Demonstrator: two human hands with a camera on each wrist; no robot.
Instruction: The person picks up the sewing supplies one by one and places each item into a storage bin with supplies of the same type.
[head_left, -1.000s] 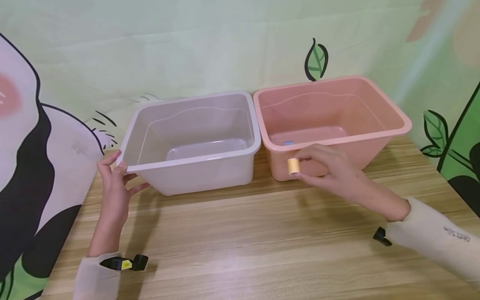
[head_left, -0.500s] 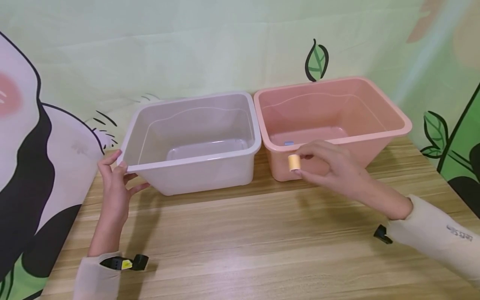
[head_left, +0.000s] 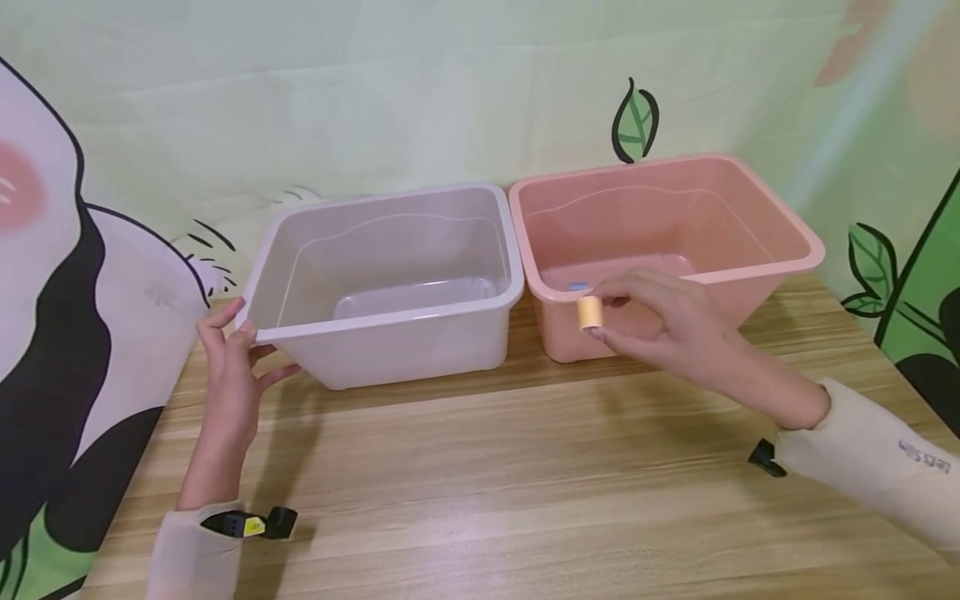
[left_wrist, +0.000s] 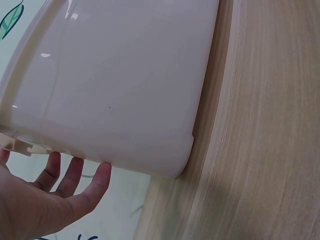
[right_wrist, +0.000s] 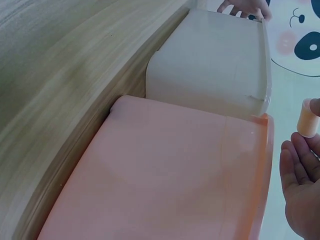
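My right hand [head_left: 675, 329] pinches a small pale-orange cylinder [head_left: 590, 313] between thumb and fingertips, just in front of the near rim of the pink plastic bin [head_left: 720, 296]. In the right wrist view the cylinder [right_wrist: 307, 120] shows at the right edge, beside the bin's rim. Inside the pink bin, near its left front, lies a small blue piece [head_left: 578, 286], partly hidden by the rim. My left hand [head_left: 231, 375] holds the front left corner of the light grey bin [head_left: 405, 350]. In the left wrist view several fingertips of that hand touch the bin's wall [left_wrist: 125, 100].
Both bins stand side by side on a wood-grain table [head_left: 450, 483], against a pale green printed cloth [head_left: 420, 100]. Panda and leaf drawings cover the cloth. A dark strapped device [head_left: 247, 524] sits on the left sleeve; part of another [head_left: 767, 458] shows by the right sleeve.
My right hand has risen slightly with the orange cylinder, bringing it nearer the pink bin's front rim. The left hand and both bins look unmoved.
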